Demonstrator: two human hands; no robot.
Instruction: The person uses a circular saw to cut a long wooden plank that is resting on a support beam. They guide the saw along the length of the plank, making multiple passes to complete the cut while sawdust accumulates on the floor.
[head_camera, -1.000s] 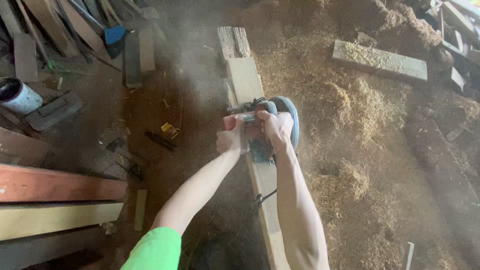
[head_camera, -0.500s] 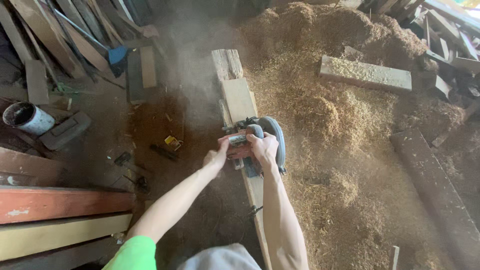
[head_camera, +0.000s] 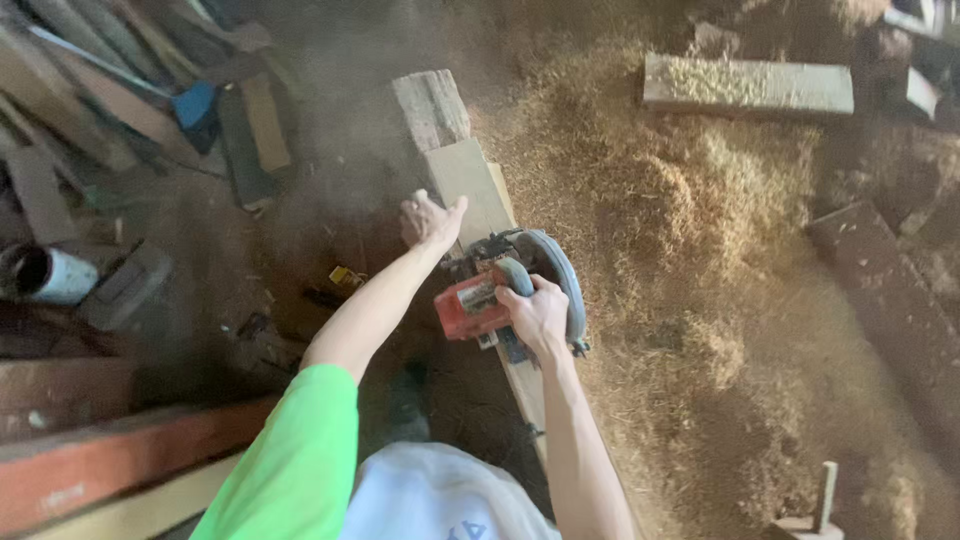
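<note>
Left hand (head_camera: 432, 220) has released the circular saw (head_camera: 510, 290), fingers now spread open above the plank (head_camera: 470, 180); right hand (head_camera: 535, 315) grips the saw handle, saw resting mid-plank

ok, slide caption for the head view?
Right hand grips circular saw on plank; left hand open above plank, sawdust alongside.
</note>
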